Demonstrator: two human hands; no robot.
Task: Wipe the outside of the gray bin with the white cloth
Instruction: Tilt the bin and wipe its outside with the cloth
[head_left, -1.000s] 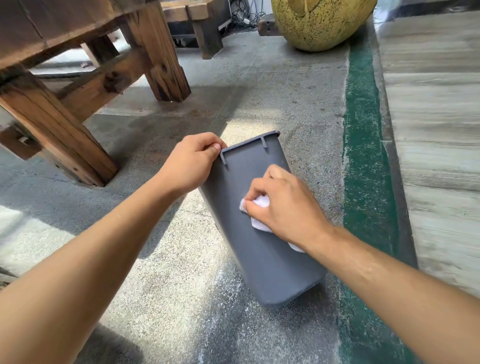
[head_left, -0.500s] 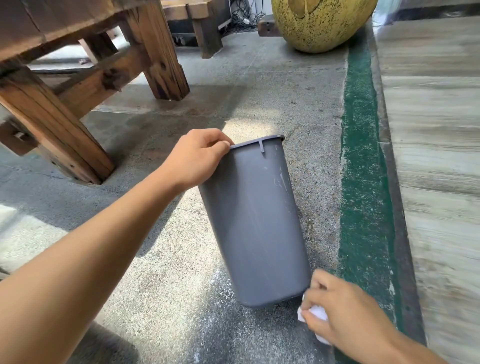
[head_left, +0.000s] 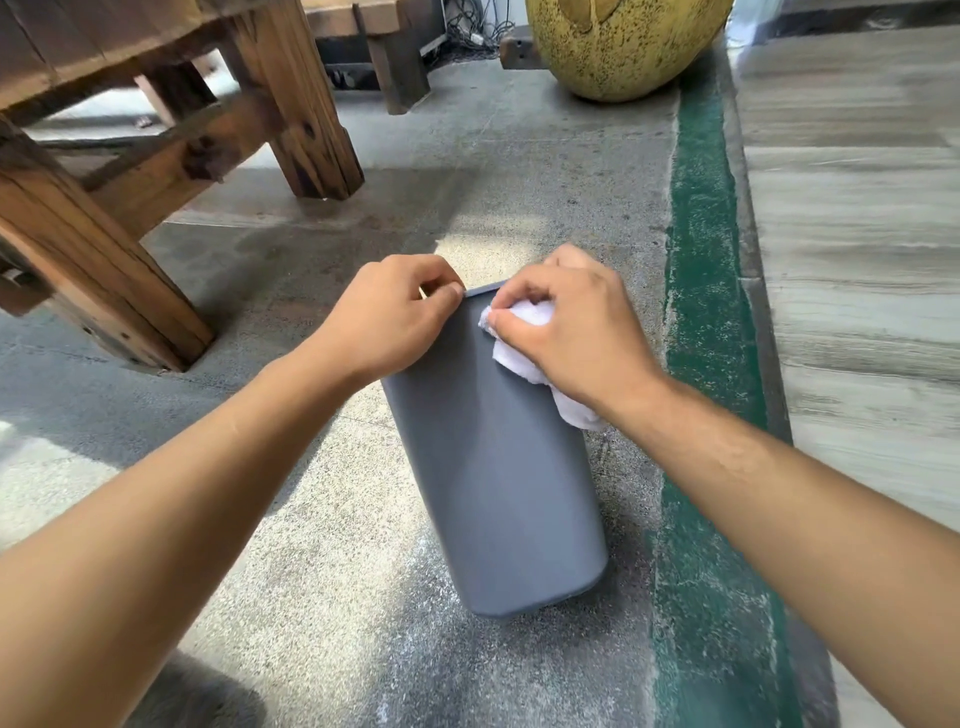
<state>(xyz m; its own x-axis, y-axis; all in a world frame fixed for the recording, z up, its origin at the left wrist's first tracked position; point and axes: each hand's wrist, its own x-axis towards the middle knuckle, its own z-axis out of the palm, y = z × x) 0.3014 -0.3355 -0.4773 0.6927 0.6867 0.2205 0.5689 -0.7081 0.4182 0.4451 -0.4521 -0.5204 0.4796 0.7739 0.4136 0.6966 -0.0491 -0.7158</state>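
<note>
The gray bin (head_left: 498, 483) stands on the concrete floor in the middle of the head view, tilted away from me so its near wall faces up. My left hand (head_left: 384, 322) grips the bin's rim at the top left corner. My right hand (head_left: 571, 332) presses the bunched white cloth (head_left: 524, 338) against the bin's upper wall just below the rim, on the right side. Part of the cloth hangs out under my right wrist. The bin's opening is hidden behind both hands.
A heavy wooden table (head_left: 145, 171) with thick legs stands to the left and behind. A large yellow speckled pot (head_left: 618, 47) sits at the back. A green painted strip (head_left: 701, 291) runs along the right, beside a raised grey wooden step (head_left: 857, 260).
My right hand with the cloth swept down the bin's wall to the floor beside its base, then came back up to just under the rim. My left hand kept its hold on the rim.
</note>
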